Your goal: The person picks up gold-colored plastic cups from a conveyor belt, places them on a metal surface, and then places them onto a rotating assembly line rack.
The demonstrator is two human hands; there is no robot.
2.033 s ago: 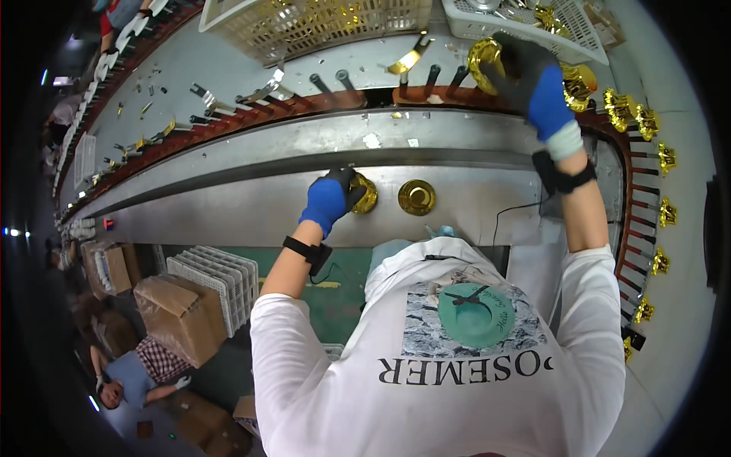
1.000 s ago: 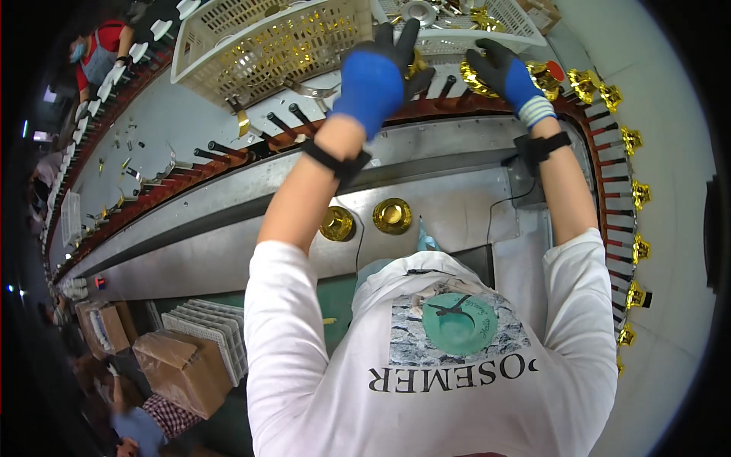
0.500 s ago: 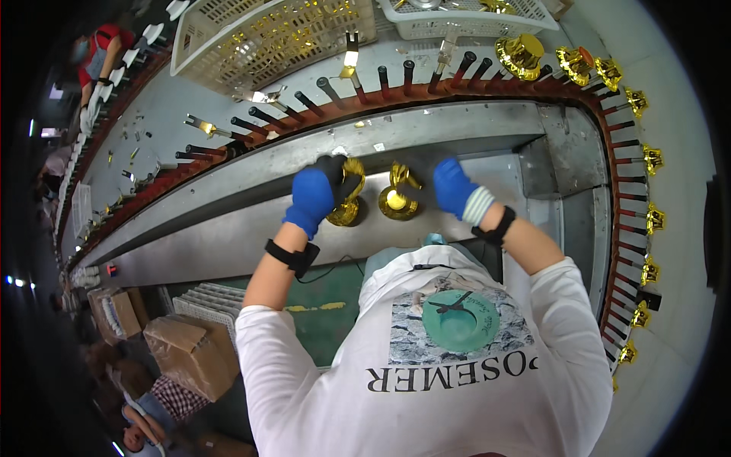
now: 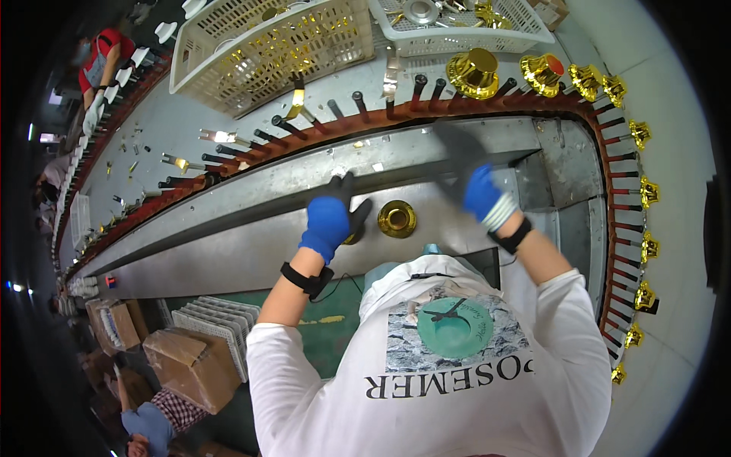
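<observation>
Fingers loose on both sides, gold cups mid-frame, and it's a soft touch that's wanted here!
Just left of centre, my left hand (image 4: 330, 222) is spread over the left cup (image 4: 350, 238), only a sliver of gold peeking below; whether I'm touching it, I can't tell. Light fingers at the rim, I'd say: that mirror finish looks quick to scuff. Dead centre on the bench (image 4: 183, 266), the middle cup (image 4: 397, 219) sits just beside my thumb, untouched. To its right, my right hand (image 4: 468, 171) is raised and blurred, fingers seemingly apart, nothing visible in them; best to steer wide of the pegs (image 4: 362, 105) across the upper frame. Upper right, the big cup (image 4: 474, 74) and the red-topped cup (image 4: 542, 75) stand close together: handle one without knocking its neighbour, I reckon.
</observation>
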